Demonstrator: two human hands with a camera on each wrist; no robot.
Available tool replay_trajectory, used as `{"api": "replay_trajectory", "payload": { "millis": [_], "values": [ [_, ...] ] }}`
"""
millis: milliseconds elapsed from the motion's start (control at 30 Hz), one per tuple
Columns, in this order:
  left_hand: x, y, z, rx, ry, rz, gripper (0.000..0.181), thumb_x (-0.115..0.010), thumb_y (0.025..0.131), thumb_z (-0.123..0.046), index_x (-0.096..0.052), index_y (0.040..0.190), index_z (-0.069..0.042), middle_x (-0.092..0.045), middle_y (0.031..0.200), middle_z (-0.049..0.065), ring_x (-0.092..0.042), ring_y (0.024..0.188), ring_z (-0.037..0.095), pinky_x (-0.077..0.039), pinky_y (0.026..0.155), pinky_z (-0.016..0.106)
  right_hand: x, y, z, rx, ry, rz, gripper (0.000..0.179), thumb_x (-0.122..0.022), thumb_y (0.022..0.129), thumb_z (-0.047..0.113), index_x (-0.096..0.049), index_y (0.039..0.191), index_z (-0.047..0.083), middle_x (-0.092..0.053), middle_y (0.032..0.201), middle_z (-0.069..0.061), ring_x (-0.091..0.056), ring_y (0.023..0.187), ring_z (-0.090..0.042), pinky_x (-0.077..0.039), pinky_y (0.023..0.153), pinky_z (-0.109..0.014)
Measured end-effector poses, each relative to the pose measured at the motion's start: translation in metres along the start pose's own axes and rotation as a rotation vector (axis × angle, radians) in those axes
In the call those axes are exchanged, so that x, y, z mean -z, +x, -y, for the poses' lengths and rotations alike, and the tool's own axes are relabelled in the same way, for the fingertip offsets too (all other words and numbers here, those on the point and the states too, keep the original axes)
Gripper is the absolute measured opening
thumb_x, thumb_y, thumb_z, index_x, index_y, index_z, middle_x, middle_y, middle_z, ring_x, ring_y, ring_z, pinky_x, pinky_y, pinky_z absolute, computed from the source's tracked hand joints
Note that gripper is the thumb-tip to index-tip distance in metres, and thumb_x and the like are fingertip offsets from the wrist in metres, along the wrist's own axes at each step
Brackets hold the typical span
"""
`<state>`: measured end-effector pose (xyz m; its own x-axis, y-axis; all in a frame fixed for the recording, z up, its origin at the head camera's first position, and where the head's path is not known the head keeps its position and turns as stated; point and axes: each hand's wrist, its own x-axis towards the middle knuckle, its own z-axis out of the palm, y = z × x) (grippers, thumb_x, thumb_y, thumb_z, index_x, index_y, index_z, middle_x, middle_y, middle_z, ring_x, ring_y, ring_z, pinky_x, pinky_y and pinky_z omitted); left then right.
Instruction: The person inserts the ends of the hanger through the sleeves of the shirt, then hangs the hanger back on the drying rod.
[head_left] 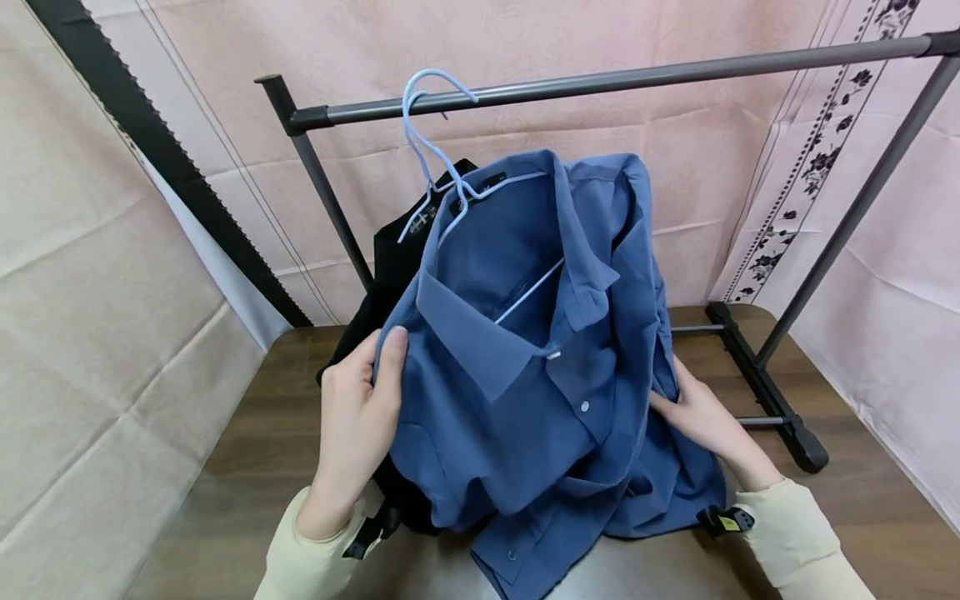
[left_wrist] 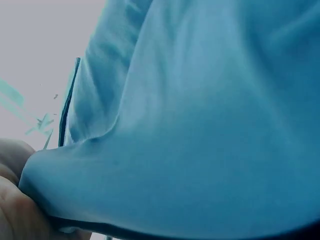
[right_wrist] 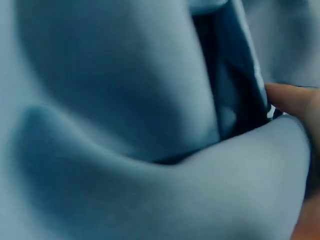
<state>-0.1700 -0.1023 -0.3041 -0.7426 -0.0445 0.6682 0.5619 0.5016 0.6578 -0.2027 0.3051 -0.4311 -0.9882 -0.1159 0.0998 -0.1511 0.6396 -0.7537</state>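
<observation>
A blue button-up shirt (head_left: 480, 442) hangs from a light blue hanger (head_left: 437, 152) hooked over the rack's bar. Its collar stands spread, and the hanger's lower bar shows inside the neck. My left hand (head_left: 352, 425) pinches the shirt's edge on the left, thumb in front; the left wrist view shows the fingers at a fold of cloth (left_wrist: 175, 150). On the other side my right hand (head_left: 701, 421) grips the shirt's right side, its fingers partly hidden by cloth. In the right wrist view a fingertip (right_wrist: 287, 97) lies against a fold.
Behind the shirt, a black garment (head_left: 393, 262) hangs on a second light blue hanger. The grey metal rack (head_left: 630, 79) has a black foot (head_left: 772, 392) on the wooden table (head_left: 232, 492). Pale cloth (head_left: 97, 333) surrounds the table.
</observation>
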Motion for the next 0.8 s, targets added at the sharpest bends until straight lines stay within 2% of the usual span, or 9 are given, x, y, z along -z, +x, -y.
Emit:
{"api": "replay_trajectory", "payload": {
  "millis": [100, 233, 333, 433, 600, 800],
  "values": [
    [-0.003, 0.008, -0.001, 0.032, -0.005, -0.022, 0.051, -0.05, 0.107, -0.036, -0.039, 0.063, -0.012, -0.031, 0.055, -0.002, -0.039, 0.049, 0.015, -0.028, 0.047, 0.027, -0.007, 0.001, -0.008, 0.012, -0.013, 0.046, 0.085, -0.059, 0.102, 0.038, -0.007, 0.163, 0.011, -0.032, 0.153, -0.035, -0.043, 0.131, -0.053, -0.04, 0.101, -0.064],
    [-0.009, 0.014, -0.001, 0.055, -0.023, -0.023, 0.052, -0.05, 0.107, -0.039, -0.038, 0.064, -0.011, -0.029, 0.057, -0.001, -0.04, 0.052, 0.017, -0.03, 0.05, 0.028, -0.016, 0.004, -0.014, 0.033, -0.048, 0.057, 0.077, -0.062, 0.101, 0.036, -0.022, 0.158, 0.001, -0.044, 0.145, -0.034, -0.054, 0.123, -0.048, -0.046, 0.096, -0.058],
    [-0.014, 0.018, -0.001, 0.056, -0.037, -0.023, 0.052, -0.051, 0.106, -0.04, -0.038, 0.064, -0.012, -0.028, 0.056, -0.001, -0.039, 0.051, 0.018, -0.03, 0.05, 0.029, -0.019, 0.007, -0.013, 0.039, -0.057, 0.014, 0.064, -0.063, 0.101, 0.031, -0.038, 0.149, -0.003, -0.055, 0.135, -0.032, -0.06, 0.115, -0.043, -0.049, 0.09, -0.053],
    [-0.019, 0.022, -0.001, 0.051, -0.048, -0.041, 0.051, -0.051, 0.106, -0.04, -0.039, 0.065, -0.012, -0.028, 0.056, 0.0, -0.04, 0.051, 0.018, -0.031, 0.05, 0.029, -0.019, 0.011, -0.007, 0.033, -0.049, -0.061, 0.053, -0.063, 0.101, 0.027, -0.047, 0.141, -0.005, -0.059, 0.13, -0.031, -0.06, 0.113, -0.043, -0.048, 0.091, -0.053],
    [-0.026, 0.031, -0.001, 0.051, -0.071, -0.069, 0.048, -0.051, 0.106, -0.042, -0.046, 0.069, -0.011, -0.034, 0.059, 0.004, -0.045, 0.057, 0.017, -0.035, 0.055, 0.029, -0.022, 0.026, 0.009, 0.036, 0.009, -0.16, 0.052, -0.061, 0.102, 0.028, -0.048, 0.14, -0.004, -0.055, 0.136, -0.031, -0.055, 0.121, -0.046, -0.043, 0.097, -0.057],
    [-0.039, 0.033, 0.004, 0.03, -0.041, -0.07, 0.047, -0.05, 0.106, -0.04, -0.048, 0.071, -0.01, -0.035, 0.057, 0.003, -0.04, 0.05, 0.016, -0.031, 0.049, 0.029, -0.033, 0.038, 0.016, 0.033, 0.052, -0.165, 0.054, -0.061, 0.102, 0.027, -0.045, 0.143, -0.004, -0.053, 0.138, -0.03, -0.054, 0.123, -0.046, -0.042, 0.101, -0.059]
  ]
}}
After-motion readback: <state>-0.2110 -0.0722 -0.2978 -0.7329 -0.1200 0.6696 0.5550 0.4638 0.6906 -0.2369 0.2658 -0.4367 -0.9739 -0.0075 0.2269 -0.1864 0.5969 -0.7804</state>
